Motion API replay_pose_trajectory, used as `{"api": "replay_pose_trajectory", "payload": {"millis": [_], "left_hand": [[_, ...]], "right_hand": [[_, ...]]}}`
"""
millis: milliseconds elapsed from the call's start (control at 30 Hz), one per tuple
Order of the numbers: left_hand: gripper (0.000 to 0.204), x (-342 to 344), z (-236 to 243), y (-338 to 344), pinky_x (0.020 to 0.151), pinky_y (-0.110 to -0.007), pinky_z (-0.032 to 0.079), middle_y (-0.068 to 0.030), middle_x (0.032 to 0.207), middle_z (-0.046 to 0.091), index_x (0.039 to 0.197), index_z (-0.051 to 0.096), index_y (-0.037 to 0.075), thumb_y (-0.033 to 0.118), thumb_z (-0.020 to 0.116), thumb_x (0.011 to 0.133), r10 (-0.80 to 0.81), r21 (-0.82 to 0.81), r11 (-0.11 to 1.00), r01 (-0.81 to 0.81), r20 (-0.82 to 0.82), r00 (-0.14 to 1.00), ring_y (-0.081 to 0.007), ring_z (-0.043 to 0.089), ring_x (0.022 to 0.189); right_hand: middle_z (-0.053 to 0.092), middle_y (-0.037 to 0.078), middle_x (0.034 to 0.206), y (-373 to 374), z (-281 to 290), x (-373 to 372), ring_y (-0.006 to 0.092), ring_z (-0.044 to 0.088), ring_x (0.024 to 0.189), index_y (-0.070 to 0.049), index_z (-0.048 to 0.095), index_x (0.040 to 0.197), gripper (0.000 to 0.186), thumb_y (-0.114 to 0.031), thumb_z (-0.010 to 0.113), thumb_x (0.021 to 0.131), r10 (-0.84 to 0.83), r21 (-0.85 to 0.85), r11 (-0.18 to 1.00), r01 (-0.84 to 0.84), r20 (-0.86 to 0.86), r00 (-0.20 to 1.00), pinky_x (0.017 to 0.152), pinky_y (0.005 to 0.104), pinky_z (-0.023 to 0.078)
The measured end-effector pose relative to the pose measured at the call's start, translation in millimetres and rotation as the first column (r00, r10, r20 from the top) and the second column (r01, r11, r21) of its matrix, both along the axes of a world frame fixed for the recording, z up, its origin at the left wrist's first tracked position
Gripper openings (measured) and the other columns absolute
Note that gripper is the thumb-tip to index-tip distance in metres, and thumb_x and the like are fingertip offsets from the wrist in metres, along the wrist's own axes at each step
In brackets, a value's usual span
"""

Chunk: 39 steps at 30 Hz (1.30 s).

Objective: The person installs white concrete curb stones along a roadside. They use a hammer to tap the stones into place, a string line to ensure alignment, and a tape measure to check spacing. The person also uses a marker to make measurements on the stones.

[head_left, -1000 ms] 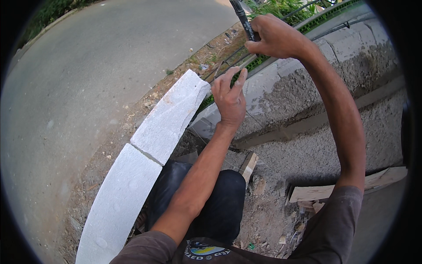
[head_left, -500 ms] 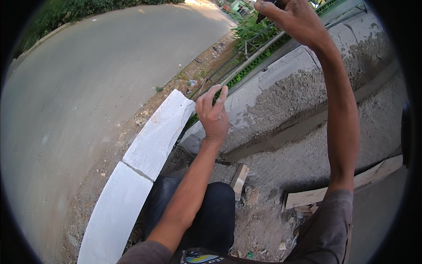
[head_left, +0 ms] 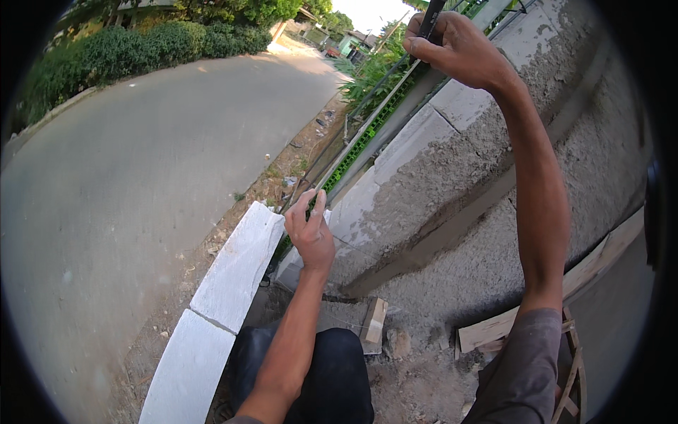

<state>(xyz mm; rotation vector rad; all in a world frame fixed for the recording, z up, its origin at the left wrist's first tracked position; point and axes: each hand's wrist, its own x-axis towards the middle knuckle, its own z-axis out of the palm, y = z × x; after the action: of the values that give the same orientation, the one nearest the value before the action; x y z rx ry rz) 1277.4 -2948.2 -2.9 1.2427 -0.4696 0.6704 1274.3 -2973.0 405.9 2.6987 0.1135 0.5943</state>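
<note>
A long, straight green bar (head_left: 364, 145) with cut-outs and a pale edge slants up to the right along the outer side of the wall. At its near end my left hand (head_left: 309, 230) has its dusty fingers bent onto the edge; part of the grip is hidden. Farther up, my right hand (head_left: 462, 46) closes round a slim black handle-like object (head_left: 431, 20), whose kind I cannot make out, above the bar's far part. White blocks (head_left: 236, 265) lie end to end left of my left hand. The grey block wall (head_left: 409, 159), smeared with mortar, runs beside the bar.
A paved road (head_left: 162, 155) bends along the left, bordered by a hedge (head_left: 141, 53). Wooden boards (head_left: 494, 331) lie at the lower right, and a wood offcut (head_left: 374, 321) rests near my knee (head_left: 342, 374). A groove (head_left: 452, 226) runs along the rough cement on the right.
The view has tilted up, bringing more road and hedge in. My left hand keeps its place by the white blocks, and more of the black object in my right hand shows.
</note>
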Motion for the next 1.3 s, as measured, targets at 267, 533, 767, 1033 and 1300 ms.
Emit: {"api": "replay_pose_trajectory", "payload": {"millis": [267,533,767,1033,1300], "left_hand": [[0.051,1.4,1.1,0.5,0.089,-0.039,0.044,-0.0110,0.122,0.062,0.124,0.069,0.009,-0.014,0.061,0.079,-0.001,0.017,1.000,0.001,0.017,1.000,-0.0296,0.055,0.108],[0.052,0.8,-0.9,0.1,0.095,-0.042,0.043,-0.0084,0.123,0.063,0.121,0.072,0.015,-0.012,0.063,0.078,-0.023,0.012,1.000,0.023,-0.025,0.999,-0.0294,0.056,0.114],[0.053,0.1,-1.3,0.6,0.095,-0.042,0.042,-0.0086,0.122,0.063,0.121,0.071,0.015,-0.013,0.062,0.077,-0.029,0.012,0.999,0.030,-0.025,0.999,-0.0300,0.056,0.113],[0.050,1.6,0.2,2.8,0.093,-0.040,0.044,-0.0107,0.122,0.062,0.125,0.069,0.011,-0.013,0.061,0.082,-0.015,0.030,0.999,0.015,0.006,1.000,-0.0293,0.055,0.112],[0.055,0.0,-0.7,0.8,0.094,-0.044,0.043,-0.0084,0.124,0.062,0.124,0.070,0.016,-0.013,0.062,0.079,-0.031,0.007,0.999,0.031,-0.016,0.999,-0.0306,0.056,0.112]], "right_hand": [[0.047,-0.002,0.066,18.1,0.6,4.9,0.0089,0.043,0.060,-0.003,0.061,0.085,0.034,-0.034,0.066,0.096,-0.034,-0.053,0.998,0.029,-0.089,0.995,0.056,0.0314,0.036],[0.049,0.001,0.064,30.8,-6.4,12.3,0.0109,0.042,0.057,0.000,0.061,0.083,0.025,-0.024,0.063,0.090,-0.080,-0.187,0.981,0.057,-0.121,0.989,0.054,0.0328,0.036],[0.050,0.002,0.063,24.5,-4.2,13.6,0.0121,0.045,0.056,0.000,0.061,0.083,0.023,-0.023,0.064,0.087,-0.129,-0.134,0.985,0.111,-0.138,0.982,0.053,0.0340,0.037],[0.053,0.006,0.062,31.5,-6.8,19.6,0.0148,0.049,0.057,0.001,0.061,0.080,0.020,-0.019,0.064,0.084,-0.155,-0.197,0.973,0.123,-0.153,0.976,0.056,0.0357,0.041],[0.053,0.007,0.059,23.7,-11.9,18.9,0.0156,0.048,0.052,0.001,0.063,0.081,0.020,-0.019,0.065,0.083,-0.129,-0.260,0.960,0.107,-0.069,0.989,0.052,0.0375,0.040]]}}
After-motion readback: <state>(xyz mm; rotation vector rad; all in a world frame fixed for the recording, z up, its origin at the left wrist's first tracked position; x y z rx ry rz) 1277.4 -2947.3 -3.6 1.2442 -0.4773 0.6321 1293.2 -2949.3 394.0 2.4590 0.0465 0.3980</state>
